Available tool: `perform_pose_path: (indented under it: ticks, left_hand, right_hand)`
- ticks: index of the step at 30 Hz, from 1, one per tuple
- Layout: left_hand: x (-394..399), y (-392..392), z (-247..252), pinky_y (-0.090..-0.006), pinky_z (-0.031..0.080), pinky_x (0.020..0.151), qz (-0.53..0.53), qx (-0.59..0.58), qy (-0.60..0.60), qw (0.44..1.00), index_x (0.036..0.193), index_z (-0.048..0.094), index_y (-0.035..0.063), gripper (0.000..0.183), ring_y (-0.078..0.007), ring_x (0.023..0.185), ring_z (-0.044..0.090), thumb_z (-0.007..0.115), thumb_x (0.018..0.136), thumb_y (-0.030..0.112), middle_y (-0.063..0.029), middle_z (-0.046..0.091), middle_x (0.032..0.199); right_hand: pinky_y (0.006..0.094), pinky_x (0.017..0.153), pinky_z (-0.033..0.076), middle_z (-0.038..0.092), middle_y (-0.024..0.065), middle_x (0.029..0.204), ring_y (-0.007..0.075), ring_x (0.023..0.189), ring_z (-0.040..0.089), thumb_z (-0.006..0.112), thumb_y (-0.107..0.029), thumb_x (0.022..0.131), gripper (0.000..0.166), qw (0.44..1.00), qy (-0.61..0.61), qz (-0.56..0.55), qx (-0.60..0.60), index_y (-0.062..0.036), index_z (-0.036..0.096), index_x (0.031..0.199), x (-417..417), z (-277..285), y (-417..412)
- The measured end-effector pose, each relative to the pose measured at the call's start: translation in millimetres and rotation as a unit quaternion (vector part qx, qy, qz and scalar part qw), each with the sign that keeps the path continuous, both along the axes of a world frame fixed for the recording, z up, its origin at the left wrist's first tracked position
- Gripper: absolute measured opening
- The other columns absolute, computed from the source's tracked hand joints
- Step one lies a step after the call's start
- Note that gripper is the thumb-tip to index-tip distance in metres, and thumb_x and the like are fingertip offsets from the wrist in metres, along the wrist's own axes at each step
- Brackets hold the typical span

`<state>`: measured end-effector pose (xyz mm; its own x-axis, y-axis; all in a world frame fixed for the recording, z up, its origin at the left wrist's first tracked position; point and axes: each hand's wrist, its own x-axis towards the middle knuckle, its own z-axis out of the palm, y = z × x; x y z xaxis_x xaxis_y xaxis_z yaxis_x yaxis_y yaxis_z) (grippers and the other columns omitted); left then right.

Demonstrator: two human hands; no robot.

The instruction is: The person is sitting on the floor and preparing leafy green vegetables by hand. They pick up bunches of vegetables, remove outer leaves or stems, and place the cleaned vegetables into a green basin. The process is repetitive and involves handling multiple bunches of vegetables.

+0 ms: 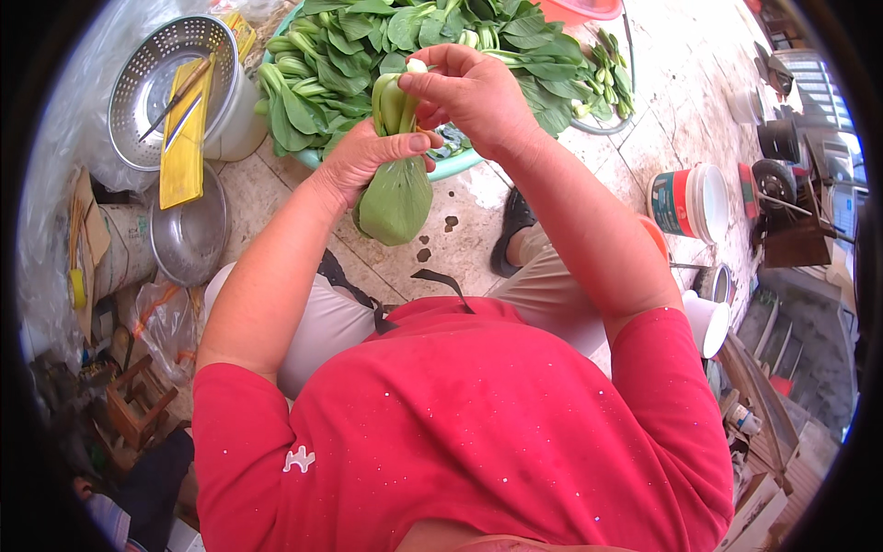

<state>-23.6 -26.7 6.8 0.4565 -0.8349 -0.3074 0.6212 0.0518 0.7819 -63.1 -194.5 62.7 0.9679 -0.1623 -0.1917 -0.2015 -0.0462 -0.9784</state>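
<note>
My left hand [369, 152] is wrapped around the stalks of a head of bok choy [397, 203], whose green leaves hang down below the thumb. At its upper, pale root end, the thumb and fingers of my right hand [476, 93] pinch the bok choy. Directly behind both hands, a pale green basin [459, 165] is heaped with more bok choy [345, 62]. A smaller group of bok choy [607, 76] lies to the right of the heap, near a curved rim.
At left, a metal colander [127, 103] rests on a white bucket [241, 117]; a knife [176, 96] lies on yellow packaging [183, 165] across it. A metal bowl [190, 234] leans below. A paint bucket [690, 203] lies to the right, and a wooden stool [141, 407] stands lower left.
</note>
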Motion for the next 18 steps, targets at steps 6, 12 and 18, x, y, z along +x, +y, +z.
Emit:
perform_pose_path:
  ticks: [6,12,18]
  left_hand:
    - [-1.2,0.4,1.9,-0.0315,0.050,0.079,-0.016,0.081,-0.018,0.996,0.116,0.054,0.0025,0.047,-0.0173,0.087,0.062,0.069,0.073,0.014,-0.0083,0.061,0.103]
    - [-4.3,-3.1,1.6,-0.0290,0.051,0.073,0.027,0.083,0.002,0.996,0.098,0.060,0.0017,0.027,-0.0154,0.079,0.062,0.069,0.073,0.009,-0.0074,0.063,0.087]
    - [-4.2,4.6,-1.0,-0.0302,0.052,0.072,0.066,0.072,-0.008,0.995,0.091,0.059,0.0024,0.024,-0.0185,0.076,0.063,0.067,0.069,0.001,-0.0090,0.064,0.084]
  right_hand:
    - [0.0220,0.057,0.050,0.064,0.0028,0.083,0.0091,0.065,0.060,0.073,-0.017,0.083,0.033,1.000,-0.020,-0.011,-0.007,0.0013,0.060,0.108,-2.5,-3.1,5.9]
    - [0.0223,0.057,0.050,0.064,0.0022,0.079,0.0089,0.065,0.061,0.074,-0.016,0.081,0.030,0.999,-0.024,-0.009,-0.021,0.0016,0.062,0.103,-0.5,-3.3,1.1]
    - [0.0226,0.055,0.048,0.063,0.0027,0.079,0.0085,0.062,0.059,0.072,-0.013,0.082,0.025,0.998,0.010,0.026,-0.053,0.0005,0.061,0.100,3.1,-2.4,5.8]
